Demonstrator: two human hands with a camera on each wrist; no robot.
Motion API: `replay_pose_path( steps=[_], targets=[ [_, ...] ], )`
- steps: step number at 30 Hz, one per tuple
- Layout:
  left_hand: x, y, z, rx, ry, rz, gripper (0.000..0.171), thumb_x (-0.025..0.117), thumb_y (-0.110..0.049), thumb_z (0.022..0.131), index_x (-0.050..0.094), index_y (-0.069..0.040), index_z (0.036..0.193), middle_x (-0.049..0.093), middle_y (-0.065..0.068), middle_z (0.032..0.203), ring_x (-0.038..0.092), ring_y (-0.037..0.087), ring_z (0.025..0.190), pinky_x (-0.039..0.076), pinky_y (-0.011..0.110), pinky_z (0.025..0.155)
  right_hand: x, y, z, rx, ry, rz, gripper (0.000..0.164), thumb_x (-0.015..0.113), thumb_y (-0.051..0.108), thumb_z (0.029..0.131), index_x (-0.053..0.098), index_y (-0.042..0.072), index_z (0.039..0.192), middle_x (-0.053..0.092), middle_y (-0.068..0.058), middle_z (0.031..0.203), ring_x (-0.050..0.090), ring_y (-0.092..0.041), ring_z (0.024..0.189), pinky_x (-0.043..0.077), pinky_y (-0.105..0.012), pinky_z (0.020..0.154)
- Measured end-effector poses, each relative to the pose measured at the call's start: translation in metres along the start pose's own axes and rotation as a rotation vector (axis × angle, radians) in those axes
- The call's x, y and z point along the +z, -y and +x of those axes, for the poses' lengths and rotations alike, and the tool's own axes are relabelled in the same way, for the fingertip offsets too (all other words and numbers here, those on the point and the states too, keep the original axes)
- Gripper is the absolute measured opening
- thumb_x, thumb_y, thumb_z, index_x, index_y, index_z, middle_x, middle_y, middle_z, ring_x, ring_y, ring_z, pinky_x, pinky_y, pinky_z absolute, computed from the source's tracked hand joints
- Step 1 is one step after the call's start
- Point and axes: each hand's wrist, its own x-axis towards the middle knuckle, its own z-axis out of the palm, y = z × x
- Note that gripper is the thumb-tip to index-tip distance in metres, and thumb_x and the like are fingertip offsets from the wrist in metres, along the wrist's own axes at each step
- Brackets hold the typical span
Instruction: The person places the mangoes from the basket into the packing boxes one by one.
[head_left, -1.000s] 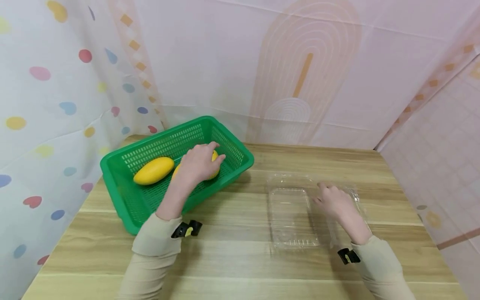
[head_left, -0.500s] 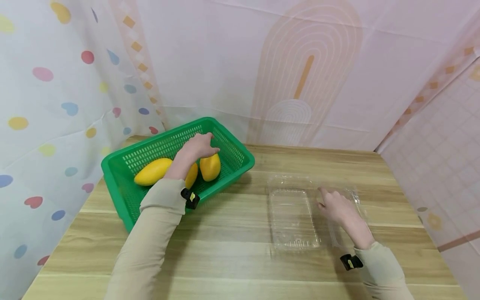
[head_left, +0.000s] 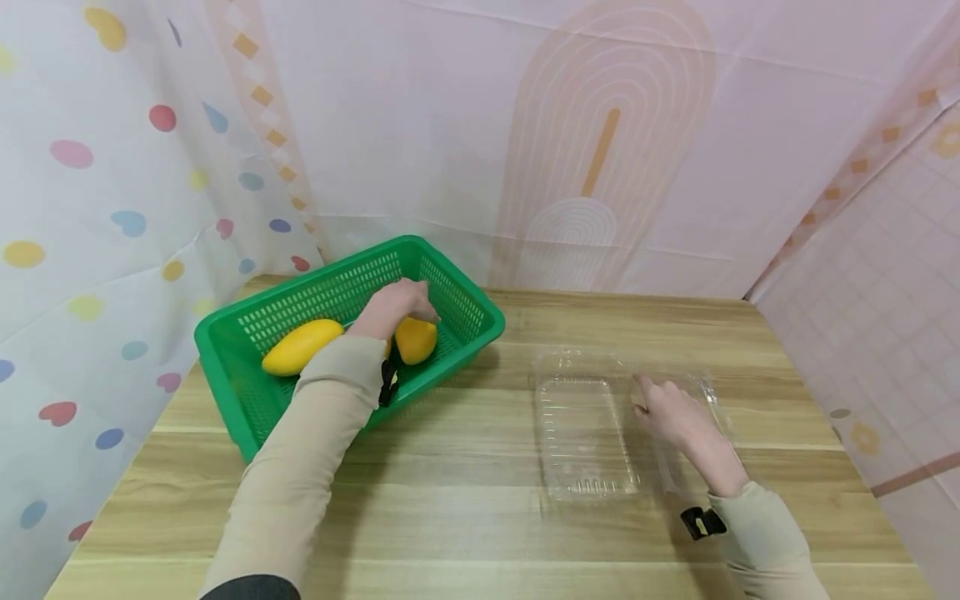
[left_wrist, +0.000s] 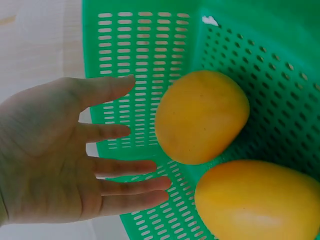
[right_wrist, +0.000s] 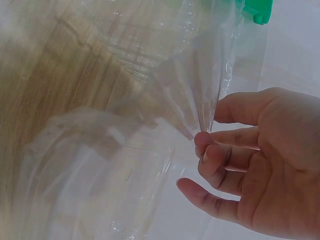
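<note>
My left hand [head_left: 397, 304] reaches down into the green plastic basket [head_left: 232, 400]. In the left wrist view its fingers [left_wrist: 130, 167] and thumb stretch out, just short of a rounded yellow mango [left_wrist: 202, 117]. A second mango [left_wrist: 260, 200] lies beside that one. Toward the basket's left end is a longer mango [head_left: 302, 347], partly covered by the sleeve in the head view. On the right, my right hand [head_left: 675, 421] is at the fold of an opened clear plastic clamshell box [head_left: 585, 483]; its curled fingertips [right_wrist: 202, 141] and thumb pinch the plastic.
The wooden table [head_left: 465, 517] carries the basket at the left and the clamshell box at the right, its tray and lid spread side by side. A patterned cloth curtain [head_left: 420, 125] rises along the back and both sides.
My left hand first drew back from over the mango, then came lower into the basket with its fingers dropping behind the right-hand mango. My right hand has hardly moved at the clamshell box.
</note>
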Motion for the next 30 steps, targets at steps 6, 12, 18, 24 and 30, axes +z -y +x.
replay_pose_path(
  steps=[6, 12, 18, 24, 30],
  targets=[
    [0.001, -0.003, 0.002, -0.018, 0.108, 0.006, 0.079, 0.048, -0.036, 0.096, 0.003, -0.005, 0.153, 0.005, 0.024, 0.158, 0.015, 0.039, 0.145, 0.025, 0.048, 0.116, -0.001, 0.000, -0.002, 0.006, 0.014, 0.018, 0.048, 0.059, 0.012, 0.090, 0.044, -0.008, 0.131, 0.047, -0.004, 0.057, 0.046, -0.016, 0.048, 0.040, -0.029, 0.044],
    [0.012, 0.002, 0.012, -0.026, 0.143, 0.039, 0.078, 0.043, -0.032, 0.097, -0.005, -0.005, 0.152, 0.001, 0.022, 0.159, 0.017, 0.038, 0.145, 0.030, 0.046, 0.114, -0.002, 0.001, -0.001, -0.004, 0.030, 0.030, 0.050, 0.059, 0.013, 0.090, 0.043, -0.008, 0.133, 0.048, -0.004, 0.057, 0.047, -0.015, 0.048, 0.041, -0.028, 0.045],
    [0.028, 0.008, 0.021, 0.021, 0.078, 0.032, 0.078, 0.044, -0.031, 0.097, -0.005, -0.006, 0.152, 0.004, 0.032, 0.155, 0.020, 0.044, 0.142, 0.032, 0.052, 0.110, -0.002, 0.000, -0.001, -0.010, 0.026, 0.020, 0.050, 0.058, 0.013, 0.090, 0.044, -0.008, 0.132, 0.047, -0.004, 0.057, 0.045, -0.015, 0.048, 0.042, -0.029, 0.046],
    [0.039, 0.018, 0.029, 0.038, 0.003, -0.034, 0.085, 0.053, -0.034, 0.094, -0.005, -0.009, 0.152, 0.010, 0.036, 0.149, 0.036, 0.045, 0.128, 0.040, 0.054, 0.099, -0.001, -0.002, 0.000, -0.017, 0.026, 0.027, 0.050, 0.060, 0.011, 0.089, 0.044, -0.009, 0.132, 0.047, -0.004, 0.057, 0.046, -0.015, 0.048, 0.043, -0.029, 0.046],
    [0.039, 0.026, 0.035, 0.050, -0.007, -0.065, 0.084, 0.054, -0.037, 0.093, 0.000, -0.007, 0.150, 0.012, 0.035, 0.149, 0.040, 0.043, 0.122, 0.042, 0.053, 0.096, 0.000, -0.003, -0.001, -0.003, 0.031, 0.031, 0.050, 0.059, 0.013, 0.090, 0.043, -0.006, 0.133, 0.051, -0.006, 0.059, 0.049, -0.017, 0.051, 0.045, -0.031, 0.048]
  ],
)
